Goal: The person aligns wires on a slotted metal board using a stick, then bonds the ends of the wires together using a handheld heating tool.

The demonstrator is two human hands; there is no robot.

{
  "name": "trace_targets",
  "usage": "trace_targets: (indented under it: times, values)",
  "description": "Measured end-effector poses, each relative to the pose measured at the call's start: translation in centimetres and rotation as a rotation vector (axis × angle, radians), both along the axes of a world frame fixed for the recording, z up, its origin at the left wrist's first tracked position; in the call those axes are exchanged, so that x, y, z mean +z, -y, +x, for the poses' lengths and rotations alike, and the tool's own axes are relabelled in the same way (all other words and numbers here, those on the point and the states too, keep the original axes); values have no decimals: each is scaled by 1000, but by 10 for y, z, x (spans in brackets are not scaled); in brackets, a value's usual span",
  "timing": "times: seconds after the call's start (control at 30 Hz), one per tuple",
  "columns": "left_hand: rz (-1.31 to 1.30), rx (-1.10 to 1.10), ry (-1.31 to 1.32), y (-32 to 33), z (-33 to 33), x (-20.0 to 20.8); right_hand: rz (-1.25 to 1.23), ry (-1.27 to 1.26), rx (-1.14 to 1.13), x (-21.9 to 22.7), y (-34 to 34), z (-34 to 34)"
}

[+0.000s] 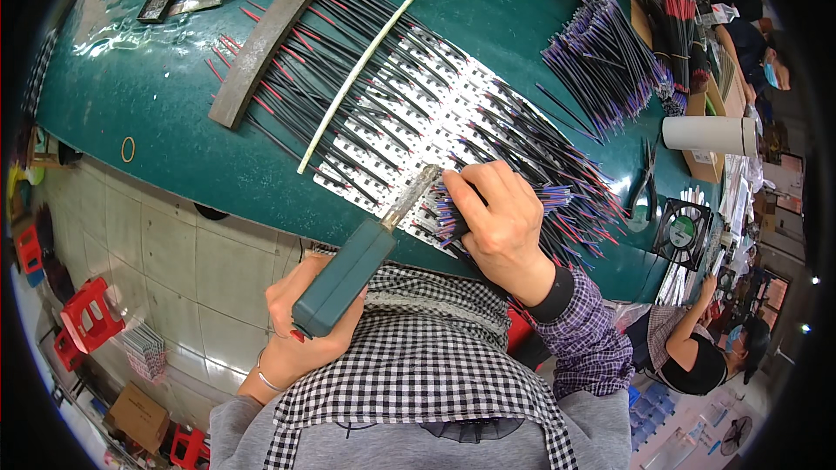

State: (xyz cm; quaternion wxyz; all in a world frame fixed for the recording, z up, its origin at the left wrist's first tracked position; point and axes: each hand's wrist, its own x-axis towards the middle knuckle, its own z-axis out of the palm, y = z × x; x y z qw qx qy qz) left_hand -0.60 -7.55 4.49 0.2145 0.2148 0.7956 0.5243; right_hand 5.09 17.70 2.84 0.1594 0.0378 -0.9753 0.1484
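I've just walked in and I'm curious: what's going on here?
A person's left hand grips a green-handled tool, its metal tip beside the right hand, which holds a bunch of wires. More wires lie in rows across a white, black-patterned surface; a dark curved bar rests over some.

Dark green tool handle (pixel 344 278) and green table (pixel 157 122); black-and-red wires (pixel 318 78) at left. Near, a black-and-white checked apron (pixel 418 374) and purple plaid sleeve (pixel 594 335).

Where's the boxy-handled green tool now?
In the head view, left of centre, the boxy-handled green tool is in the left hand, its metal tip beside the right hand.
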Motion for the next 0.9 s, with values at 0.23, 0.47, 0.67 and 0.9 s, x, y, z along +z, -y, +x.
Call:
trace_targets:
  times: [0.23, 0.47, 0.67, 0.9]
  values:
    - [29, 17, -88, 23, 13, -20, 8, 3, -3, 2, 1, -1]
    - [-2, 32, -12, 22, 13, -13, 73, -16, 3, -2, -1, 0]
    - [27, 5, -34, 11, 7, -5, 37, -34, 15, -4, -1, 0]
    - [5, -58, -76, 7, 1, 3, 37, -39, 26, -2, 1, 0]
